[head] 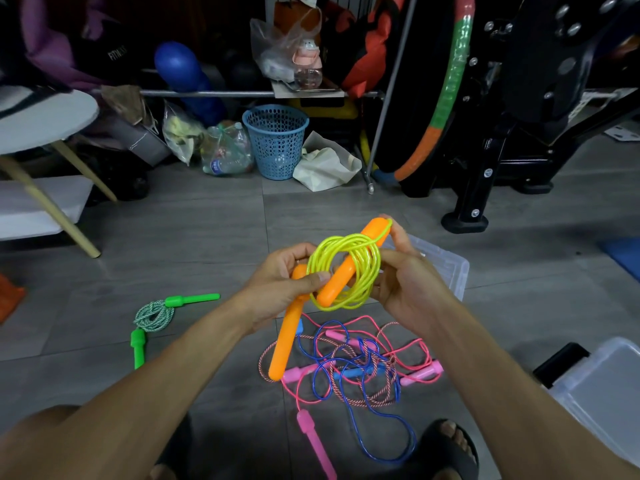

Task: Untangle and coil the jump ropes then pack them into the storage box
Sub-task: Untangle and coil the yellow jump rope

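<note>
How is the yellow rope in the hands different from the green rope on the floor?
The yellow rope has orange handles and is held up by the left hand and right hand; the green rope has green handles and lies untouched on the floor. The yellow cord looks shiny, the green one speckled. Both are coiled.

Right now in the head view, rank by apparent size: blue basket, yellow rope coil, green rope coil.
1-2. blue basket and yellow rope coil: similar; coil is nearer the camera, so unsure.
3. green rope coil.

A blue mesh basket (275, 142) stands beside bagged plastic bottles (227, 150).
</note>
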Available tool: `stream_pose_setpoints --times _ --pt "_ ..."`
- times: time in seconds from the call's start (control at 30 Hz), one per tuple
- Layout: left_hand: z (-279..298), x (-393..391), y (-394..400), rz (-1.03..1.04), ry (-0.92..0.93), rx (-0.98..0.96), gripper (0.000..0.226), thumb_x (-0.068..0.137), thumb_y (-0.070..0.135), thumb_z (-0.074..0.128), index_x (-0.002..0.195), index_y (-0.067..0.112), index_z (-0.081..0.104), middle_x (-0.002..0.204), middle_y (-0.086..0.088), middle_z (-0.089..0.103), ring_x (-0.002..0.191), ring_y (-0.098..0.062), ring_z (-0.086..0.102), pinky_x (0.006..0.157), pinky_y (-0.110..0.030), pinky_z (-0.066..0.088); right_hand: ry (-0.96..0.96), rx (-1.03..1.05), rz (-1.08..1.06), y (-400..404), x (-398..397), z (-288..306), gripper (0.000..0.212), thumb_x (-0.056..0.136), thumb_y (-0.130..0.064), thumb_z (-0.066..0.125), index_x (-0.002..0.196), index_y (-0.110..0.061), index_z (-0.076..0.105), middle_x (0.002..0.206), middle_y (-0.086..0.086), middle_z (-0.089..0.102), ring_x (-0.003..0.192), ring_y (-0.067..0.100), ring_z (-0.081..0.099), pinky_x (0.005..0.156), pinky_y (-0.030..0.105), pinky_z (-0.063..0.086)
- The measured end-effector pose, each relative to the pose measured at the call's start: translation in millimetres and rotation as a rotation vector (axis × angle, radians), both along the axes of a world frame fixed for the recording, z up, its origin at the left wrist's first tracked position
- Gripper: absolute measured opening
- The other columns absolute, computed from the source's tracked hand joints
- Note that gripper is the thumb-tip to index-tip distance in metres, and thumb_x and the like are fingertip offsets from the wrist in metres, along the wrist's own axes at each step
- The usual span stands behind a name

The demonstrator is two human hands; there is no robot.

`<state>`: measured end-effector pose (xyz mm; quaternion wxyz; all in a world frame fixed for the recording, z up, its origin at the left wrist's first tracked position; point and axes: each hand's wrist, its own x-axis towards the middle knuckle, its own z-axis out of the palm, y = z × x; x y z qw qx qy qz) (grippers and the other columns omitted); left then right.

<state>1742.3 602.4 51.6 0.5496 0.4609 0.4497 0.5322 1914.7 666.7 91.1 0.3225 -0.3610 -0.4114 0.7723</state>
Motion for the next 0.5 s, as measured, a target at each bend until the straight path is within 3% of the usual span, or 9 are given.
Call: stream_pose_setpoints --times 0.1,0.17,0.23,0.27,0.3,0.37,0.43,0.5 --pt "-1 2 -1 0.064 0.074 0.066 0.015 0.079 0.021 0.069 0.093 0.024 0.065 0.092 -0.010 0.070 0.087 -0.030 0.065 0.079 -0.037 0.051 0.021 -0.068 -0.047 3 -2 -5 0.053 0.088 0.003 0.039 0.134 -0.024 0.039 0.081 0.015 0.069 0.062 0.024 0.067 0.050 0.032 0.054" --pt "0 6 -2 0.076 0.057 0.084 0.015 0.078 0.027 0.071 0.092 0.027 0.066 0.089 -0.008 0.067 0.083 -0.026 0.060 0.075 -0.036 0.050 0.050 -0.116 -0.130 2 -5 -9 0.038 0.090 0.001 0.041 0.122 -0.016 0.051 0.073 0.011 0.070 0.057 0.020 0.066 0.049 0.028 0.054" --pt "-1 11 -4 0.058 0.037 0.070 0.017 0.077 0.023 0.070 0.092 0.022 0.064 0.083 -0.002 0.065 0.076 -0.017 0.058 0.069 -0.030 0.051 0.064 -0.119 -0.180 -1 -8 -14 0.025 0.083 -0.002 0.056 0.107 -0.004 0.061 0.075 0.012 0.070 0.059 0.019 0.066 0.054 0.028 0.056" --pt "-2 14 -4 0.047 0.030 0.051 0.016 0.077 0.021 0.069 0.092 0.019 0.063 0.082 0.000 0.066 0.075 -0.016 0.059 0.068 -0.030 0.052 0.064 -0.100 -0.198 -1 -8 -17 0.035 0.072 -0.002 0.066 0.106 -0.001 0.061 0.080 0.015 0.069 0.064 0.021 0.066 0.058 0.031 0.058" --pt "-4 17 -4 0.038 0.021 0.029 0.016 0.077 0.022 0.069 0.092 0.018 0.064 0.085 -0.003 0.067 0.077 -0.017 0.061 0.070 -0.035 0.054 0.041 -0.084 -0.217 -3 -9 -15 0.046 0.063 -0.001 0.070 0.108 -0.002 0.062 0.085 0.019 0.067 0.068 0.025 0.066 0.062 0.035 0.059" --pt "-6 18 -4 0.047 0.006 -0.006 0.018 0.076 0.027 0.072 0.091 0.021 0.066 0.092 -0.014 0.067 0.083 -0.026 0.062 0.077 -0.046 0.054 0.010 -0.055 -0.278 -2 -9 -13 0.044 0.072 0.006 0.059 0.108 -0.018 0.061 0.089 0.019 0.066 0.070 0.028 0.064 0.067 0.040 0.057" --pt "-4 14 -3 0.069 0.032 -0.012 0.017 0.077 0.025 0.073 0.088 0.018 0.063 0.083 -0.011 0.066 0.076 -0.022 0.063 0.070 -0.040 0.056 0.003 -0.019 -0.331 3 -3 -13 0.043 0.086 0.002 0.042 0.107 -0.032 0.056 0.083 0.009 0.067 0.062 0.019 0.063 0.060 0.033 0.053" --pt "-3 12 -2 0.069 0.095 0.004 0.016 0.078 0.020 0.073 0.087 0.015 0.060 0.077 -0.005 0.063 0.071 -0.017 0.062 0.064 -0.032 0.056 -0.003 0.033 -0.279 4 2 -9 0.025 0.092 -0.014 0.042 0.099 -0.026 0.063 0.079 0.004 0.068 0.061 0.015 0.063 0.057 0.030 0.050"
